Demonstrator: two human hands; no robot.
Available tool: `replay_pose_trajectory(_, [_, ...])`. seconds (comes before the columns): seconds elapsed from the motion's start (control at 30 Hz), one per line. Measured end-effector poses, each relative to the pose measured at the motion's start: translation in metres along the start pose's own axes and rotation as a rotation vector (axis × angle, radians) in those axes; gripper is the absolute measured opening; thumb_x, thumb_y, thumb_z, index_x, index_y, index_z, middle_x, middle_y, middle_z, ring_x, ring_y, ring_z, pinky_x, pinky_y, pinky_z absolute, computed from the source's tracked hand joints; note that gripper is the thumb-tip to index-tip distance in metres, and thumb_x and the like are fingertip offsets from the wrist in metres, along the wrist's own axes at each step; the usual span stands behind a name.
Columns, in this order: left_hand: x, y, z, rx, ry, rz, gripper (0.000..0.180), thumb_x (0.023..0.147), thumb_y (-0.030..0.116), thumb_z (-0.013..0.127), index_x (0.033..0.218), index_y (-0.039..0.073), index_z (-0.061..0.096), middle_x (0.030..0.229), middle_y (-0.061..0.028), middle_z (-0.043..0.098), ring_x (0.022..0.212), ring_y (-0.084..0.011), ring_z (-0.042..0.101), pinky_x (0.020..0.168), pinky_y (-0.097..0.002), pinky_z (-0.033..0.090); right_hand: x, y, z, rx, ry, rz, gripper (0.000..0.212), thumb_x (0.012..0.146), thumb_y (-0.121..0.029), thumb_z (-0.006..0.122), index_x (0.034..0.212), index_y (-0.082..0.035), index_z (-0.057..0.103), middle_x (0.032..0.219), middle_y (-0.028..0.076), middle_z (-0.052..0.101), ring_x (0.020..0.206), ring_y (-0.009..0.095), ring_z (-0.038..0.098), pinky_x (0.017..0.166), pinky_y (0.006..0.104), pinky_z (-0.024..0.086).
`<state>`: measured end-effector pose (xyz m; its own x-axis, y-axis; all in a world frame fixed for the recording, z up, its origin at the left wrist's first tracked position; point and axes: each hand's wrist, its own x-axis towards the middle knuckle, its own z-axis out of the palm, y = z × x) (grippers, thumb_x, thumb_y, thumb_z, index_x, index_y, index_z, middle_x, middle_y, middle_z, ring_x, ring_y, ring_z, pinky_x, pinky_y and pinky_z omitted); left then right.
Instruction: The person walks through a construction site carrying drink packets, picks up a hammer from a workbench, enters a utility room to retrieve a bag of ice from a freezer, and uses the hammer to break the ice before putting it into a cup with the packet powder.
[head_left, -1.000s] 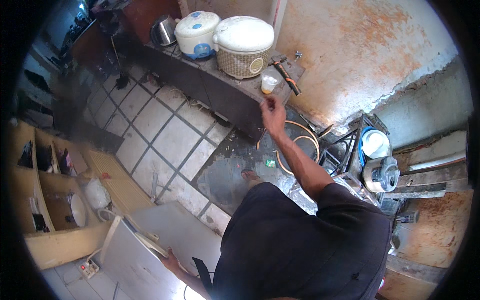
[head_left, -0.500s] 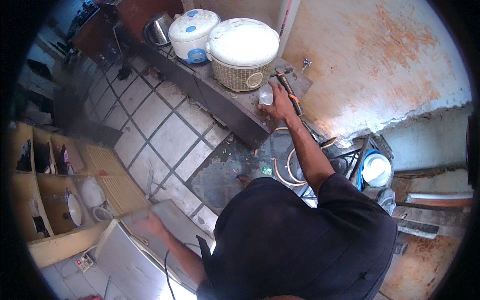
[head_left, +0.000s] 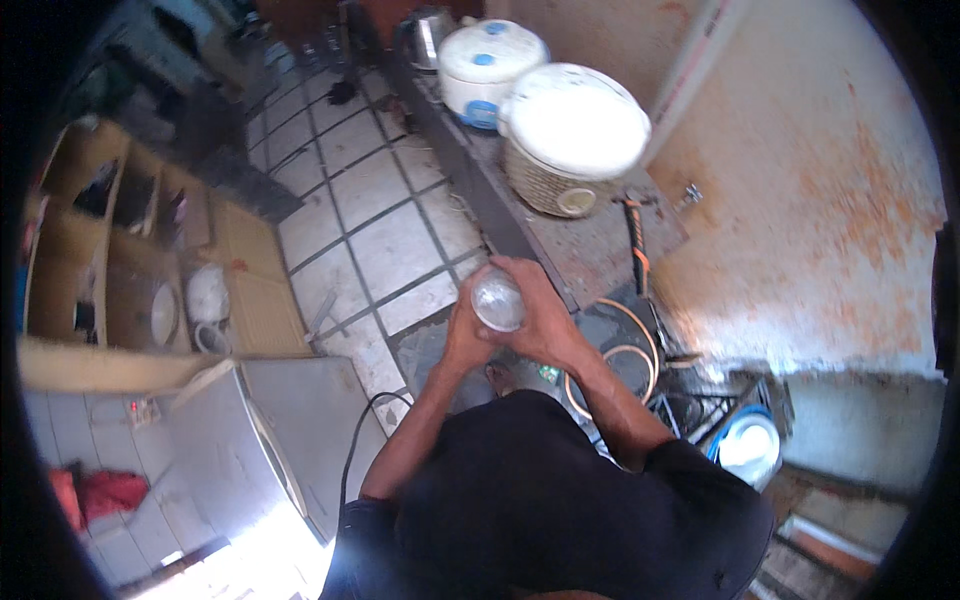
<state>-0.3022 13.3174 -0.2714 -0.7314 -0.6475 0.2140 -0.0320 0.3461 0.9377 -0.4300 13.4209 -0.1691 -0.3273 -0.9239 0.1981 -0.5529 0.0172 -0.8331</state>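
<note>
A small clear cup (head_left: 498, 303) is held in front of my body, its round rim facing up at me. My left hand (head_left: 464, 332) wraps its left side, while my right hand (head_left: 545, 318) curls round the right and far side. What the cup contains, if anything, I cannot make out. Beyond my hands is the dark bench (head_left: 610, 240). On it stand a wicker-patterned rice cooker (head_left: 560, 175) with a white lid and a white and blue rice cooker (head_left: 490, 65). A hammer (head_left: 637, 240) with an orange and black handle lies near the bench's right end.
Coiled copper-coloured tubing (head_left: 650, 355) lies right of my body, near a metal stand with a blue-rimmed white container (head_left: 748, 445). At left are a wooden shelf unit (head_left: 110, 355) and a grey fridge (head_left: 310, 410) with a dark cable beside it. Tiled floor (head_left: 395, 250) runs ahead.
My right hand has lifted the cup off the bench and brought it toward my body. My left hand has come from the fridge to join it. The view has shifted left.
</note>
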Motion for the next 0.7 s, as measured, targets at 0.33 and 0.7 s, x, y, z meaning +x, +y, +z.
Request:
replay_pose_trajectory(0.33, [-0.106,0.026,-0.062,0.158,0.474,-0.310,0.091,0.061,0.024,0.093,0.134,0.002,0.043,0.121,-0.0153,0.061,0.114,-0.0292,0.061,0.099,-0.0395,0.049,0.021,0.222,-0.113,-0.239,0.640,0.237,0.061,0.084,-0.027,0.077,0.129,0.007,0.054,0.132,0.023,0.057,0.128,0.033,0.050,0.109,0.0433,0.037])
replay_pose_trajectory(0.7, [-0.230,0.042,-0.106,0.023,0.900,-0.498,0.091,0.064,0.028,0.091,0.137,0.005,0.041,0.125,-0.0160,0.061,0.121,-0.0290,0.058,0.102,-0.0405,0.047,0.019,0.340,-0.086,-1.164,0.549,0.538,0.035,0.085,-0.025,0.061,0.109,0.000,0.059,0.102,0.019,0.068,0.086,0.036,0.070,0.068,0.0482,0.058])
